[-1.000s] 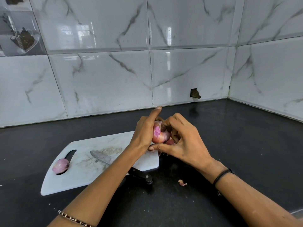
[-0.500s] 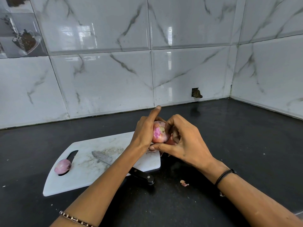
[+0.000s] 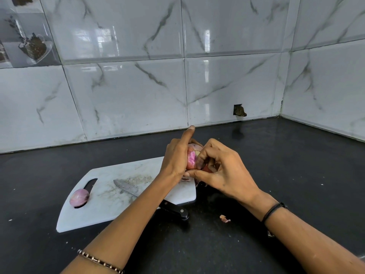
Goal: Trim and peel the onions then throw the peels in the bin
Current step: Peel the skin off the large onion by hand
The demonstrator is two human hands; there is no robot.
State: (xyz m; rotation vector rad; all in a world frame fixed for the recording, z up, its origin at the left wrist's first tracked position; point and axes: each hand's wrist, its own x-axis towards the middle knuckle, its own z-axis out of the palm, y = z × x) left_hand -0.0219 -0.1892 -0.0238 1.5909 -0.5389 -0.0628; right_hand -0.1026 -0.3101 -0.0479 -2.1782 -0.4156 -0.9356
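while both hands hold it up over the right end of the cutting board (image 3: 110,212), the onion (image 3: 192,157) sits between them, pink and partly bare. the left hand (image 3: 175,159) grips the onion from the left side, its fingers curled round it and one finger sticking straight up. the right hand (image 3: 223,171) is curled on the onion from the right side, and its fingertips (image 3: 199,162) pinch at the skin on the front. a bit of loose peel hangs under the hands, just above the board's edge.

a second onion (image 3: 79,197) lies on the left part of the white board, right on the handle hole. a knife (image 3: 138,192) lies across the board with its blade on the board and its black handle sticking off the near edge, onto the black counter (image 3: 296,175). the left arm crosses over the knife. one small peel scrap (image 3: 224,218) lies on the counter near the knife handle. each wrist has a band on it. white marble tiles (image 3: 128,95) cover the wall behind.
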